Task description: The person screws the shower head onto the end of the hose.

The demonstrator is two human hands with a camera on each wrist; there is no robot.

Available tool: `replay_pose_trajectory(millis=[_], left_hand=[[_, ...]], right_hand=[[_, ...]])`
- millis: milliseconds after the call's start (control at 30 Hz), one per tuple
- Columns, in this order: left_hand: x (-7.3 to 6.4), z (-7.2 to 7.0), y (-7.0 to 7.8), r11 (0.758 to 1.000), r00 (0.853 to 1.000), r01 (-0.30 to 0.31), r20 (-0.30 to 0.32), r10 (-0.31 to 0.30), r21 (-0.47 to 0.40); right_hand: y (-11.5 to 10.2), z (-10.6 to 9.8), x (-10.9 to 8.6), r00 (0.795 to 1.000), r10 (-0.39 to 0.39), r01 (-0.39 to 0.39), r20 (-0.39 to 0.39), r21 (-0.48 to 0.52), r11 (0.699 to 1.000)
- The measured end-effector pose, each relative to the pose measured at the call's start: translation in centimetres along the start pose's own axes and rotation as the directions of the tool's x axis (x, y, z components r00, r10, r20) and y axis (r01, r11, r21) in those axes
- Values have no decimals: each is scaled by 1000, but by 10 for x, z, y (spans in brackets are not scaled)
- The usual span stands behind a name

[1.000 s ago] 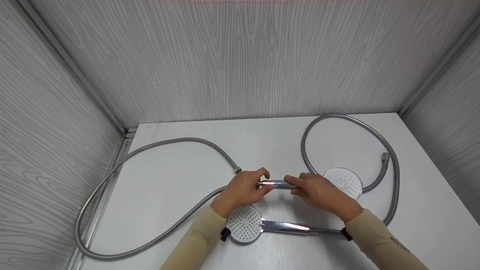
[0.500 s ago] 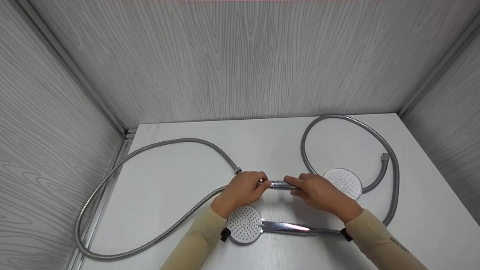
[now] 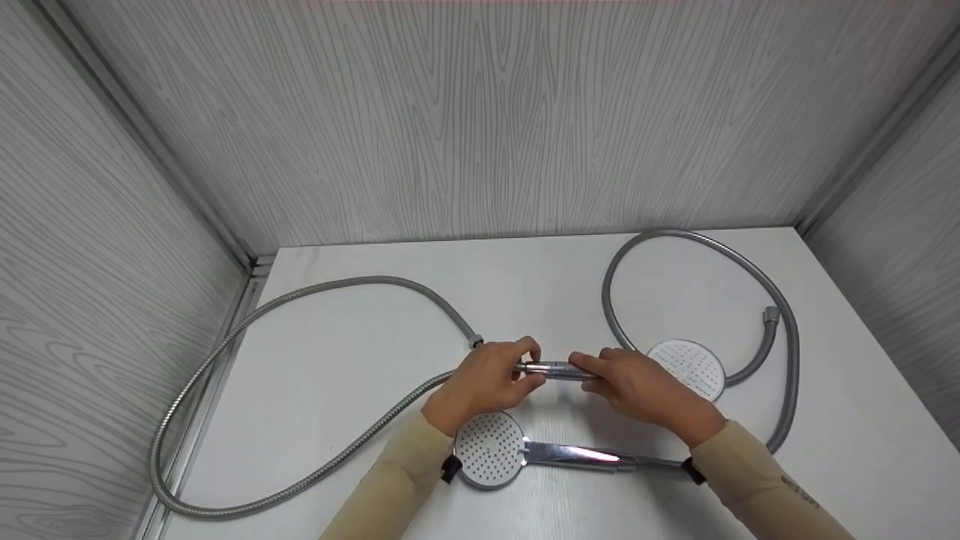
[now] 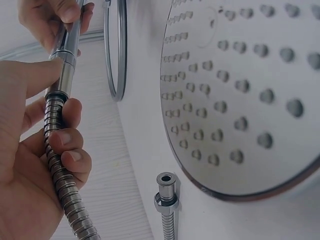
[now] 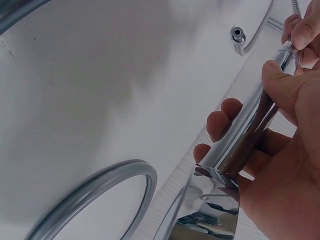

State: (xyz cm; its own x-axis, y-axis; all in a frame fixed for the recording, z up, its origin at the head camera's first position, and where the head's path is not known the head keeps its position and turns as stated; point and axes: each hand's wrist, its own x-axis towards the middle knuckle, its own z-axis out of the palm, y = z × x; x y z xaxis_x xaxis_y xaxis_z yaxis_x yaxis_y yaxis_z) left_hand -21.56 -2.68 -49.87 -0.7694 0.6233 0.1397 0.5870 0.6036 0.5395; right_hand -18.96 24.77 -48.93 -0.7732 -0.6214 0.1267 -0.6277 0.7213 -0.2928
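Note:
My right hand (image 3: 641, 382) grips the chrome handle (image 5: 245, 127) of a hand shower, its fingers wrapped around the shaft. The shower's white round face (image 3: 688, 367) shows beyond that hand, partly hidden by it. At the handle's end, my left hand (image 3: 487, 379) holds a ribbed metal shower hose (image 4: 62, 185). Its fingers curl around the hose, and the thumb lies along the connector nut (image 4: 65, 82), which sits against the handle. In the head view the left index finger and thumb stand slightly apart around the nut.
A second hand shower (image 3: 489, 450) lies in front of my hands, joined to a smooth grey hose (image 3: 793, 375) looping at the right. The ribbed hose's loop (image 3: 161, 427) spreads left; its loose end fitting (image 3: 475, 340) lies behind my left hand. Panels (image 3: 480, 120) enclose the white table (image 3: 360, 337).
Half a second ago the left thumb and index finger were pinched together on the connector; now they are spread apart again, as a second ago. The right hand keeps its grip with little movement.

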Motion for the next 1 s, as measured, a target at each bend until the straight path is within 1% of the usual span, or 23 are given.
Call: replay_pose_trajectory(millis=[200,267,433,767,900,1000], left_hand=[[0,0,2,1000,1000,-5,-24,4,-11],[0,0,2,1000,999,-17,-38,17,-9],[0,1,0,999,998,-32,-47,32,-3],[0,0,0,999,1000,-25,-8,25,-25],[0,0,0,999,1000,5,12,-5,-31],[1,1,0,999,1000,20,4,-20,-39]], right_hand=[[-3,-1,1,999,29,-29,19,7,1000],[-3,-1,2,1000,27,-27,14,4,1000],[-5,-3,1,1000,3,-3,-9,-6,1000],[-2,-2,-1,1000,3,-3,1,1,1000],[-1,-2,-1,1000,20,-20,10,4,1000],[0,-2,0,999,39,-40,26,8,999]])
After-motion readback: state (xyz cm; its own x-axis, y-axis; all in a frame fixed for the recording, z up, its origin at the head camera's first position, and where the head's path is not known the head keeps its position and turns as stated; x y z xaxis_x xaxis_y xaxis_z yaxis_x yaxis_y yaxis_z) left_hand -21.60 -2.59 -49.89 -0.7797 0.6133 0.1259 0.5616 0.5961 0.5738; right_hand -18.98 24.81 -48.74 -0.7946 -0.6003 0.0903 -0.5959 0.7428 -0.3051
